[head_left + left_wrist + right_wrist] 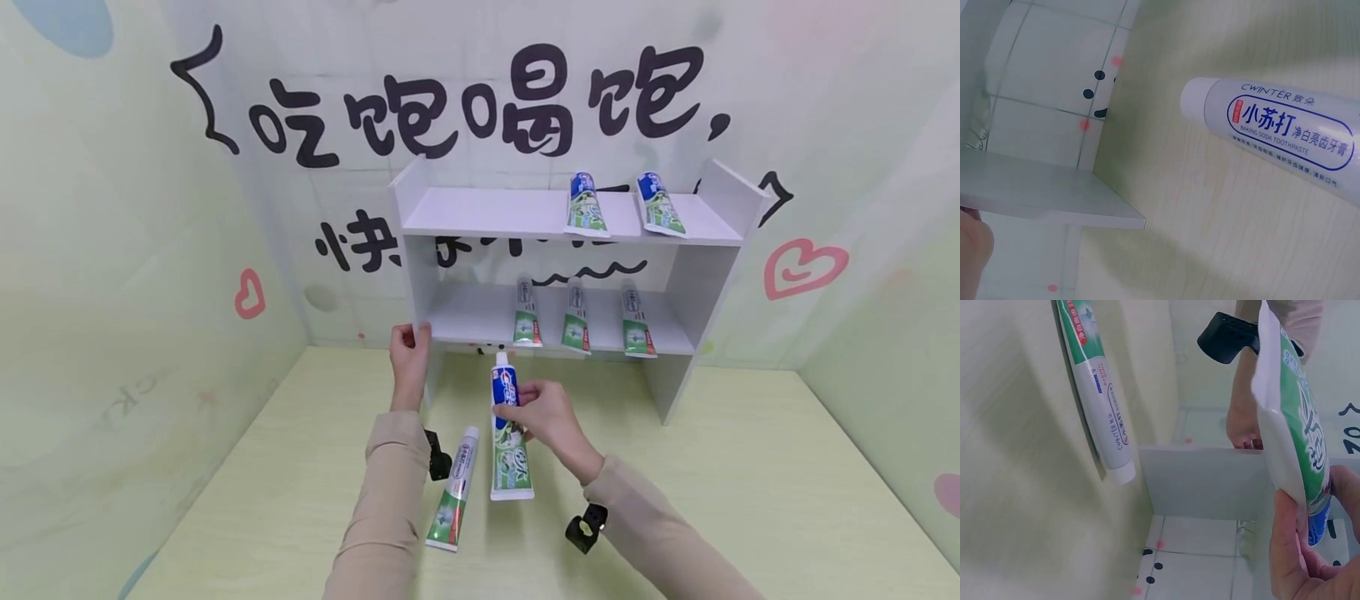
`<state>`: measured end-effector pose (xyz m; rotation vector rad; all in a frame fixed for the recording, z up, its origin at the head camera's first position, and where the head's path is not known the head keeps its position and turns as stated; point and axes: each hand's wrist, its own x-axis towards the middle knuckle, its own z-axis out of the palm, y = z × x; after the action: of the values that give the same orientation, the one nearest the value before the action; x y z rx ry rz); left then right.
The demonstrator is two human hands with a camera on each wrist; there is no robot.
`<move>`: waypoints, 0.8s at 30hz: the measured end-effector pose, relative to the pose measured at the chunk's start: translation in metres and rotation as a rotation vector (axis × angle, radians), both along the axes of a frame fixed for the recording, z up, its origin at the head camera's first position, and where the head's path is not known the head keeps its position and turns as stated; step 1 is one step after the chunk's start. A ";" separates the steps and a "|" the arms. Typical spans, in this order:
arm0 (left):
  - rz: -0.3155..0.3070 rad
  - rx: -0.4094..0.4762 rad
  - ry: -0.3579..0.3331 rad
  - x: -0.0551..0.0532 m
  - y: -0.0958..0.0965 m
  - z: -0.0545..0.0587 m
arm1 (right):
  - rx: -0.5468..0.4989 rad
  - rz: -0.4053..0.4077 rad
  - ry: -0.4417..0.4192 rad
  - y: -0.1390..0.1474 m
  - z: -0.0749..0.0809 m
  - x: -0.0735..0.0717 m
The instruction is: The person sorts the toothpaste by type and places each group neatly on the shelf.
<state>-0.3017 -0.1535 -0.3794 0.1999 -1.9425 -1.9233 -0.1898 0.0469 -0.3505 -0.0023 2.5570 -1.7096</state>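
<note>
My right hand [553,417] pinches a blue, white and green toothpaste tube [512,454] by its side, cap up, in front of the shelf. Thumb and fingers lie on either side of this tube [1300,419] in the right wrist view. At the white shelf's left side panel [418,275], my left hand [409,360] grips the edge with bent fingers; part of it is hidden behind the panel. A white and green baking soda toothpaste tube [453,492] lies on the table between my forearms, its white cap [1197,100] toward the shelf in the left wrist view.
Two blue-green toothpaste tubes [587,204] lie on the upper shelf board [487,212], right of its middle. On the lower board [468,321] are three white and green tubes [576,321]. The pale wooden table [750,483] is bounded by printed walls.
</note>
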 end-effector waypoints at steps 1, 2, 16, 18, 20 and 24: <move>0.001 0.001 0.002 0.000 0.000 0.000 | 0.002 0.002 0.003 -0.001 0.003 0.000; 0.001 0.002 0.004 0.000 0.000 0.000 | 0.005 0.005 0.009 -0.001 0.006 0.000; 0.004 -0.002 -0.007 -0.001 -0.001 0.000 | -0.011 0.012 0.051 -0.006 0.040 -0.001; 0.010 0.000 -0.006 -0.002 -0.001 0.000 | -0.010 0.009 0.063 -0.006 0.045 -0.002; 0.015 0.000 -0.004 -0.002 -0.001 0.000 | -0.013 0.005 0.067 -0.006 0.051 -0.003; 0.020 0.002 -0.003 -0.003 -0.001 -0.001 | -0.014 0.005 0.062 -0.004 0.063 -0.004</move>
<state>-0.3049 -0.1545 -0.3805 0.2224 -1.9328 -1.9136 -0.1934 0.0429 -0.2878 -0.0635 2.5851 -1.7528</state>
